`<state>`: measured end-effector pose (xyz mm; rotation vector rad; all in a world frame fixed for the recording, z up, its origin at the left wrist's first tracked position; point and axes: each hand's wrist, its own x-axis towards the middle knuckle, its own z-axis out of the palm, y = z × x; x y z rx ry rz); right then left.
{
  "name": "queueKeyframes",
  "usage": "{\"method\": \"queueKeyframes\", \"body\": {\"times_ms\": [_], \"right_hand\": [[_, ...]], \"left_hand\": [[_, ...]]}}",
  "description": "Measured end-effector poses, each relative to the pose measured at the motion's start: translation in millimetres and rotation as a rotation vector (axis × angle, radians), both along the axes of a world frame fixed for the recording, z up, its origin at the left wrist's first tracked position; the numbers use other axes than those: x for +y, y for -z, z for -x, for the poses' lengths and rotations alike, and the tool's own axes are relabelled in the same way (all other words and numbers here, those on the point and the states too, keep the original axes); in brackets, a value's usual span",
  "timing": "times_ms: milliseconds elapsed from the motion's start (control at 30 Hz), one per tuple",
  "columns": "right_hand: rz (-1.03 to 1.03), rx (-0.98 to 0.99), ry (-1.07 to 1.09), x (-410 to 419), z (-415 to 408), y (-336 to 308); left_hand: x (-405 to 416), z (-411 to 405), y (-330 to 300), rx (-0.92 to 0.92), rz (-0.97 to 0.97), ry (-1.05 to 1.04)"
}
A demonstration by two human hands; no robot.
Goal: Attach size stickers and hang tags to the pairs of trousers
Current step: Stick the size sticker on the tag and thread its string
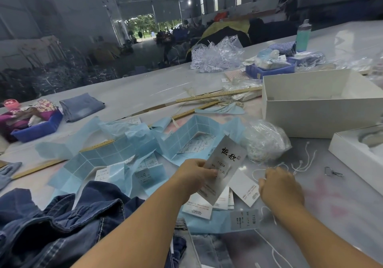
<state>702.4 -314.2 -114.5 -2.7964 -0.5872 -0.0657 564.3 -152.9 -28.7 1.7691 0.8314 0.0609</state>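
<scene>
Two blue trays (37, 130) hold cloth scraps and bagged bits; a white box (317, 114) beyond our right hand (279, 187) looks bare inside. Our left hand (194, 176) pinches a hang tag (224, 165) between thumb and fingers, upright above loose tags. The right hand's fingers curl among white strings (300, 164); we cannot tell its grip. Dark trousers (62, 222) lie below our left wrist, cut off by the frame.
</scene>
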Motion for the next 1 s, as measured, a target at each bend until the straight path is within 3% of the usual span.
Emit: {"method": "queueKeyframes", "body": {"times_ms": [200, 400, 533, 667, 900, 1000], "right_hand": [[0.025, -0.082, -0.05, 1, 2, 2], [-0.539, -0.141, -0.203, -2, 14, -14], [-0.904, 0.121, -0.25, 1, 26, -40], [-1.12, 0.295, -0.314, 5, 40, -64], [-1.378, 0.619, -0.455, 5, 57, -112], [-1.372, 0.638, -0.566, 2, 72, -132]], "left_hand": [[4, 2, 1, -0.033, -0.033, -0.068], [3, 0, 0, -0.037, -0.073, -0.075], [1, 0, -3, -0.051, -0.082, -0.089], [-2, 1, -10, -0.111, 0.016, -0.091], [-22, 10, -63, -0.471, 0.177, 0.055], [-36, 26, -85, -0.523, 0.177, 0.176]]}}
